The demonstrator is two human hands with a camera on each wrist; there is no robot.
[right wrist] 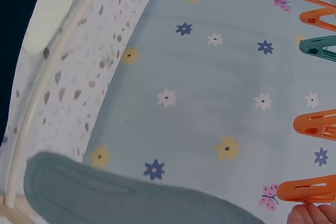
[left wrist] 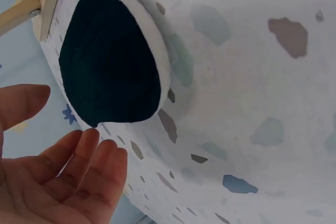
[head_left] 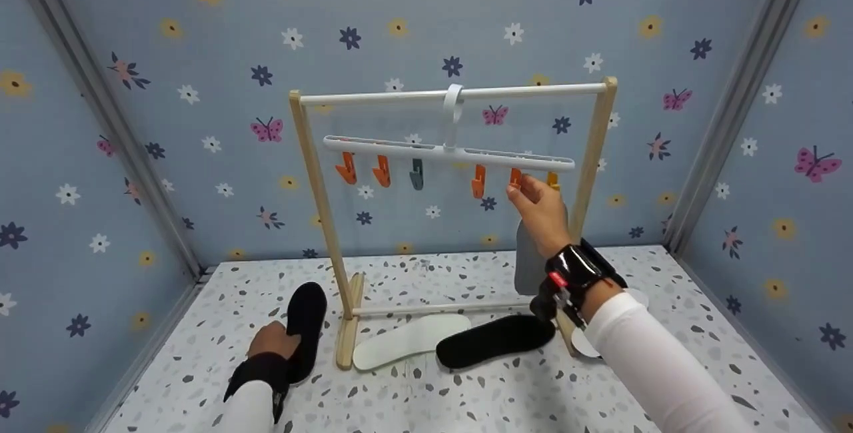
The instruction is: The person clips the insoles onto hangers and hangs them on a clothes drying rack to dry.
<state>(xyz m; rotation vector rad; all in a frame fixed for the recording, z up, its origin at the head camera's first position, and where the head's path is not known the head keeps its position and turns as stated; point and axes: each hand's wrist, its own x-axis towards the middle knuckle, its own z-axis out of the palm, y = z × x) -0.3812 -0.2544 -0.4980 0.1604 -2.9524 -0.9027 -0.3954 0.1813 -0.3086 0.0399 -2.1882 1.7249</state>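
Observation:
My right hand (head_left: pixel 543 210) pinches an orange clothespin (head_left: pixel 515 178) under the white hanger (head_left: pixel 393 148); in the right wrist view its fingers (right wrist: pixel 313 214) are at that clip's lower side. Behind this hand a grey insole (head_left: pixel 528 266) hangs below the yellow clothespin (head_left: pixel 553 180); its top is hidden. At the lower left, my left hand (head_left: pixel 272 341) is beside a black insole (head_left: pixel 308 320). The left wrist view shows thumb and fingers apart, fingertips close to the black insole (left wrist: pixel 110 61); I cannot tell whether they touch it.
A wooden rack (head_left: pixel 318 213) with a white top bar (head_left: pixel 373 97) carries the hanger. More clips hang there, orange and one dark green (head_left: pixel 416 174). A white insole (head_left: pixel 410 340) and another black insole (head_left: pixel 496 342) lie by the bottom bar. Flowered walls enclose the speckled tabletop (head_left: pixel 426 400).

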